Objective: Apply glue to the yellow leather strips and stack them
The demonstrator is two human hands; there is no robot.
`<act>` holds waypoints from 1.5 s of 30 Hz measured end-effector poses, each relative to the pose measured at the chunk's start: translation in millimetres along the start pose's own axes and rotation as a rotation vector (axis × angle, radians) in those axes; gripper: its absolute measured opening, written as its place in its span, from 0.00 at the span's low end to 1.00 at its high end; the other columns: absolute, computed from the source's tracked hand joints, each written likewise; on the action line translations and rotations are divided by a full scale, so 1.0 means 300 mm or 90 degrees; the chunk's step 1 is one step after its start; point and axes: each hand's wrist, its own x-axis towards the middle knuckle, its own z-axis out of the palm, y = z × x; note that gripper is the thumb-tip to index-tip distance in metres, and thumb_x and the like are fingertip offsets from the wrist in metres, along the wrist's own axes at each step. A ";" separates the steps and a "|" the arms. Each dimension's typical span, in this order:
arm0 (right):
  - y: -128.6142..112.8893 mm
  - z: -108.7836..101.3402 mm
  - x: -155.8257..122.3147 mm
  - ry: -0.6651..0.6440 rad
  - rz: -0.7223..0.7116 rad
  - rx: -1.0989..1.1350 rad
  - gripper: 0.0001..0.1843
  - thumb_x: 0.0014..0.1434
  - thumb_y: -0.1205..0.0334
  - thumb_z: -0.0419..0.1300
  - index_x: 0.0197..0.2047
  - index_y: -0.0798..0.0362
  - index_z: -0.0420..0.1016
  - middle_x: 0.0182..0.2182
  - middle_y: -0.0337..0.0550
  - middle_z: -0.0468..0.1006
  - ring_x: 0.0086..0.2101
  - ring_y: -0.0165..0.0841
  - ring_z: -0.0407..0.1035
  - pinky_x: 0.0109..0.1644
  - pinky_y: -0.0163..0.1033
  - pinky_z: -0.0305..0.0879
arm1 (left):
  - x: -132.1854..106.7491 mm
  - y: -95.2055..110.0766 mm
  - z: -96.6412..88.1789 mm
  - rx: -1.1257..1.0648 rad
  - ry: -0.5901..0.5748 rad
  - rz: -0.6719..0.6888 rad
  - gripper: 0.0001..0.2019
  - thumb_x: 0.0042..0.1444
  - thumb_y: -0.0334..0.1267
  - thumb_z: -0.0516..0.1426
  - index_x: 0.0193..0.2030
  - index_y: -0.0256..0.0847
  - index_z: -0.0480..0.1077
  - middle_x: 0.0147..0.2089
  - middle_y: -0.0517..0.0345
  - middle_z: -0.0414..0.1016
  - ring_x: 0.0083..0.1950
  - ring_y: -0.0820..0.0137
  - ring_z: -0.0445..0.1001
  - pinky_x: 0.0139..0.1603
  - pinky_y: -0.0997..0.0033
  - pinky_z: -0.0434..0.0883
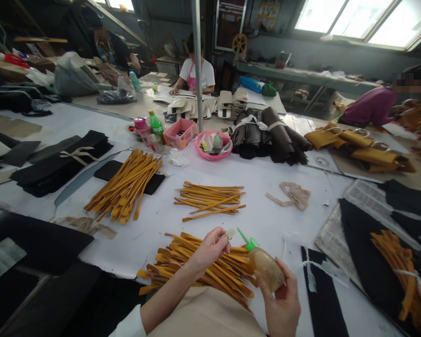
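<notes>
In my right hand (284,299) is a rounded, cloudy squeeze bottle (266,267) with a green cap and a thin green nozzle tilted up to the left. My left hand (214,245) pinches a small, pale translucent piece (230,232), close to the nozzle tip but apart from it; its exact kind is unclear. Beneath both hands lies a wide pile of mustard-yellow leather straps (182,262), partly hidden by my left forearm. A smaller row of similar straps (210,199) lies just beyond.
A thick heap of straps (126,185) lies left over a black piece. Farther back stand a pink basket (214,157), a pink box (179,134) and a green bottle (156,124) beside a metal pole (198,65). Black panels (323,290) lie right. Several people work around the tables.
</notes>
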 end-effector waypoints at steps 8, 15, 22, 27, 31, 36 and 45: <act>0.003 0.008 0.005 -0.013 0.045 0.007 0.36 0.48 0.52 0.73 0.59 0.48 0.68 0.54 0.48 0.74 0.49 0.44 0.73 0.53 0.47 0.71 | 0.005 -0.004 -0.012 -0.025 -0.003 0.005 0.14 0.61 0.49 0.55 0.35 0.41 0.59 0.25 0.67 0.67 0.20 0.81 0.51 0.21 0.78 0.46; 0.029 -0.006 0.013 -0.065 -0.022 -0.022 0.35 0.49 0.53 0.73 0.58 0.48 0.68 0.56 0.48 0.72 0.51 0.44 0.71 0.55 0.47 0.70 | 0.008 -0.007 -0.012 -0.011 -0.006 0.013 0.14 0.61 0.49 0.55 0.36 0.41 0.59 0.25 0.66 0.67 0.21 0.80 0.52 0.22 0.77 0.48; 0.026 -0.059 0.059 -0.128 -0.120 -0.117 0.30 0.52 0.54 0.71 0.57 0.48 0.71 0.54 0.49 0.72 0.49 0.43 0.71 0.50 0.46 0.72 | 0.003 -0.013 -0.025 0.087 -0.026 0.045 0.09 0.63 0.42 0.52 0.35 0.41 0.61 0.26 0.64 0.69 0.26 0.76 0.59 0.30 0.74 0.57; 0.000 -0.072 0.073 -0.107 -0.106 -0.084 0.31 0.51 0.54 0.72 0.56 0.48 0.71 0.53 0.49 0.73 0.47 0.43 0.72 0.49 0.45 0.73 | 0.012 -0.020 -0.024 0.123 -0.024 0.057 0.07 0.63 0.40 0.51 0.35 0.41 0.61 0.26 0.63 0.70 0.29 0.73 0.63 0.34 0.72 0.59; 0.004 -0.067 0.064 -0.147 -0.100 -0.096 0.29 0.49 0.55 0.73 0.55 0.47 0.74 0.52 0.47 0.75 0.48 0.43 0.72 0.50 0.45 0.73 | 0.020 -0.032 -0.028 0.132 -0.024 0.057 0.04 0.62 0.36 0.51 0.35 0.41 0.62 0.26 0.64 0.69 0.29 0.73 0.63 0.33 0.72 0.58; -0.014 -0.068 0.066 -0.168 0.037 -0.011 0.32 0.44 0.55 0.76 0.53 0.47 0.74 0.49 0.45 0.78 0.45 0.43 0.75 0.47 0.44 0.74 | 0.022 -0.030 -0.043 0.148 -0.055 0.071 0.03 0.61 0.33 0.49 0.36 0.41 0.61 0.28 0.63 0.70 0.29 0.73 0.64 0.33 0.73 0.59; 0.027 -0.179 0.119 0.003 0.310 0.328 0.27 0.49 0.49 0.72 0.51 0.49 0.76 0.46 0.47 0.81 0.32 0.39 0.77 0.29 0.39 0.72 | 0.024 0.041 -0.102 0.530 0.053 0.156 0.17 0.66 0.49 0.51 0.58 0.50 0.66 0.45 0.61 0.75 0.40 0.69 0.71 0.43 0.72 0.62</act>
